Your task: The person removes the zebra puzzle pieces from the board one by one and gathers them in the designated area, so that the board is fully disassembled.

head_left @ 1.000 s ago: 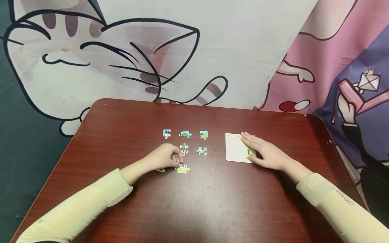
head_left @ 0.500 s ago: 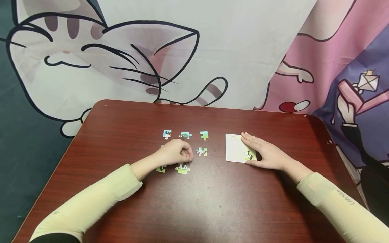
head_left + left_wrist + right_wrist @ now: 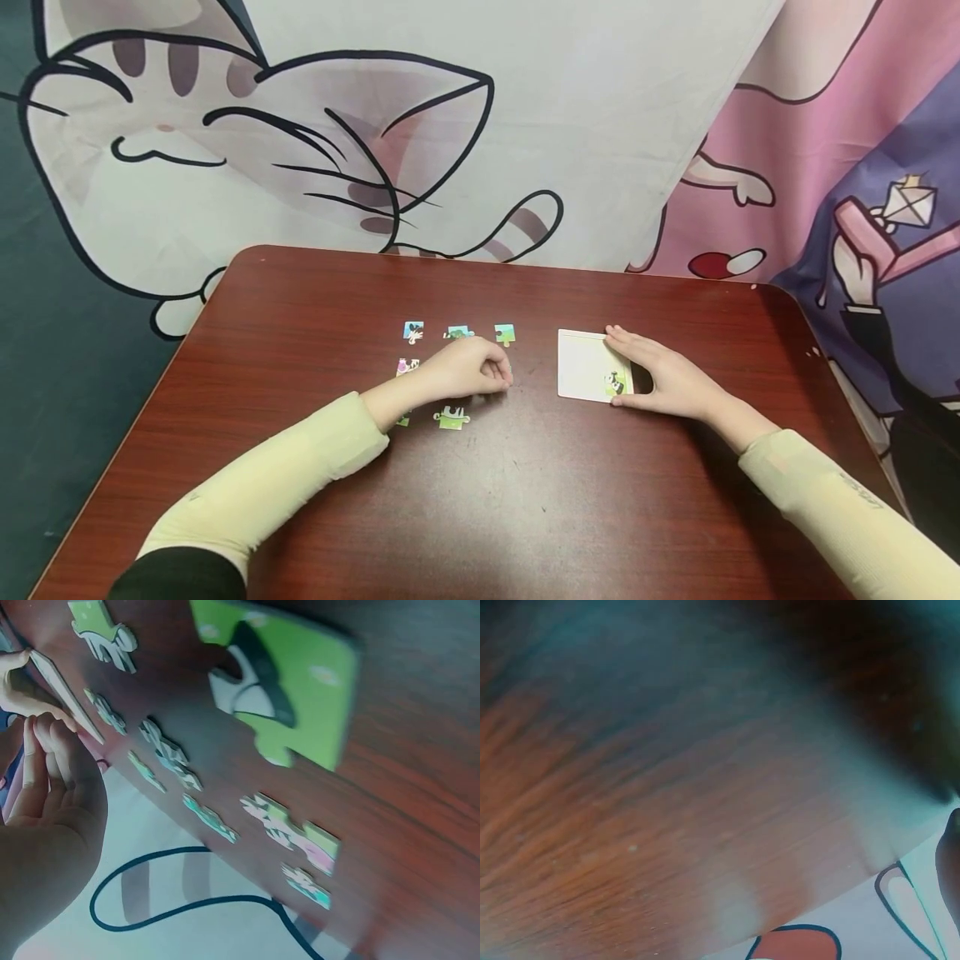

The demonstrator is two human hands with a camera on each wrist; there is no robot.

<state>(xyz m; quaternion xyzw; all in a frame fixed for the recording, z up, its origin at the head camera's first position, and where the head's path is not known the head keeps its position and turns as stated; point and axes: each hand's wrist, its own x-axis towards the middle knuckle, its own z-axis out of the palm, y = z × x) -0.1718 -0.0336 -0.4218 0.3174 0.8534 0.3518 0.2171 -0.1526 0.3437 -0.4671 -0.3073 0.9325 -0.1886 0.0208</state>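
Note:
My left hand [image 3: 468, 367] hovers over the right side of a spread of jigsaw pieces, fingers loosely bent. Nothing shows between its thumb and fingers in the left wrist view [image 3: 56, 772]. Around it lie a blue piece [image 3: 413, 331], a green-and-blue piece [image 3: 505, 334], a pink one [image 3: 407, 365] and a green-and-white one [image 3: 452, 417]; others are partly covered by the hand. My right hand [image 3: 667, 379] rests at the right edge of a white puzzle board [image 3: 588, 367], fingers straight, thumb by the lower corner. A panda piece [image 3: 615, 382] sits in the board's lower right corner.
The pieces and board lie on a dark red-brown wooden table [image 3: 480, 517]. Behind its far edge hangs a white cloth [image 3: 600, 125] with a cartoon cat, and a pink and purple cloth [image 3: 840, 150] at right. The right wrist view is mostly blurred tabletop.
My left hand has moved right across the pieces, uncovering the pink piece and covering those at the middle right. My right hand has shifted slightly right, showing more of the board and panda piece.

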